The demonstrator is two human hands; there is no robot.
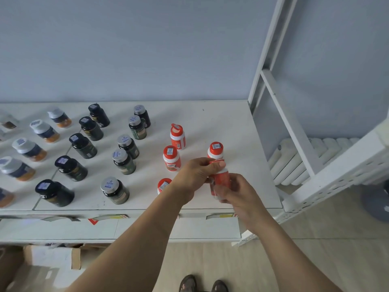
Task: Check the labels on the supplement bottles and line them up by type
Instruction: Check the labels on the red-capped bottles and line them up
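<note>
Both hands hold one red-and-white supplement bottle (221,179) above the white table's (221,119) right part. My left hand (196,175) grips its red cap end, and my right hand (240,193) wraps its body from below. A second red-capped bottle (215,149) stands just behind them. Three more red bottles form a column to the left: one at the back (177,135), one in the middle (171,158), and a front one (164,185) partly hidden by my left forearm.
Columns of silver-capped dark bottles (124,159), black-capped dark bottles (82,145) and orange-based bottles (29,149) fill the table's left. A white metal rack (294,131) stands at the right over a radiator (294,161). Cardboard boxes (50,262) lie under the table.
</note>
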